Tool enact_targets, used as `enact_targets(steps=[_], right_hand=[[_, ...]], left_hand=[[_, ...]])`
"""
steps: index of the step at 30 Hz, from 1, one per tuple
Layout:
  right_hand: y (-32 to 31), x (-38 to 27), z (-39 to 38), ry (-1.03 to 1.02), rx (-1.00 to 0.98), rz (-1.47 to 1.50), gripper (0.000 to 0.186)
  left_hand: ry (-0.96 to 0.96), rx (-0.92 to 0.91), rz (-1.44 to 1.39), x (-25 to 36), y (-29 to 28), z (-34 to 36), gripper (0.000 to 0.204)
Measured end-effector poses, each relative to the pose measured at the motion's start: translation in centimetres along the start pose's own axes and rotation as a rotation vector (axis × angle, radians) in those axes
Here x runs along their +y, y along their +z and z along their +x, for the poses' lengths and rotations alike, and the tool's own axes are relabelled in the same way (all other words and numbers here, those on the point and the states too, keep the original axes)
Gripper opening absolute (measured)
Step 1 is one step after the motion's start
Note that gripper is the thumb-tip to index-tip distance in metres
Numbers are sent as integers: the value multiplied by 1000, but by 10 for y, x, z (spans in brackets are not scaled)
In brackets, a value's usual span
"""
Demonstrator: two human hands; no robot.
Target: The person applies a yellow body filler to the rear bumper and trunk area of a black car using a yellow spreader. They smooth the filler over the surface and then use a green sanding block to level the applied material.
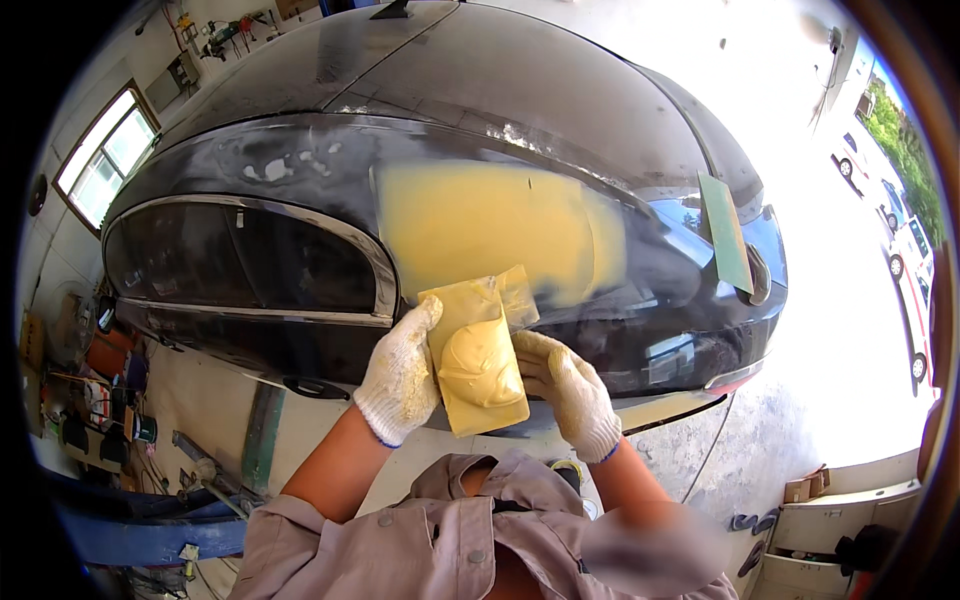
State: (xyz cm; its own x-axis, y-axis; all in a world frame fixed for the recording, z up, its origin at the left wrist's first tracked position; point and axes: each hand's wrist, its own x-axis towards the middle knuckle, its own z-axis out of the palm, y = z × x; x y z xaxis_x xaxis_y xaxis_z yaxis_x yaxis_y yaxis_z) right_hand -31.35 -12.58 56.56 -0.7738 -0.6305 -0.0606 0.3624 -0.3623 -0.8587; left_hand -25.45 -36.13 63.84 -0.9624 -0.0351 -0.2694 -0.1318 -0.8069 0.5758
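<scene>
L hand (400, 375) grips board (458, 308) w/ filler (480, 366); R hand (574, 392) by spreader (517, 294), grip unclear; prob. mixing/loading, next needs even coat on patch (480, 215)

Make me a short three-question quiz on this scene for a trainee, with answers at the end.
1. True or false: the left hand and the right hand both wear pale gloves.
2. What lies on the flat yellow board that the left hand holds? (a) a folded cloth, (b) a mound of yellow paste, (c) a wrench.
3. What colour is the large patch on the dark car?

Key: 1. True. 2. b. 3. Yellow.
</scene>
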Motion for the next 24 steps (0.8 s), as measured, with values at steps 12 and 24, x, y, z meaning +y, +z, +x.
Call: enact_targets(steps=[12,24], right_hand=[[-1,9,28,-267,302,711,43],[50,-46,-21,-1106,-52,-1388,59]], left_hand=[[-55,-108,188,6,9,4,50],[-118,-109,251,58,-16,3,46]])
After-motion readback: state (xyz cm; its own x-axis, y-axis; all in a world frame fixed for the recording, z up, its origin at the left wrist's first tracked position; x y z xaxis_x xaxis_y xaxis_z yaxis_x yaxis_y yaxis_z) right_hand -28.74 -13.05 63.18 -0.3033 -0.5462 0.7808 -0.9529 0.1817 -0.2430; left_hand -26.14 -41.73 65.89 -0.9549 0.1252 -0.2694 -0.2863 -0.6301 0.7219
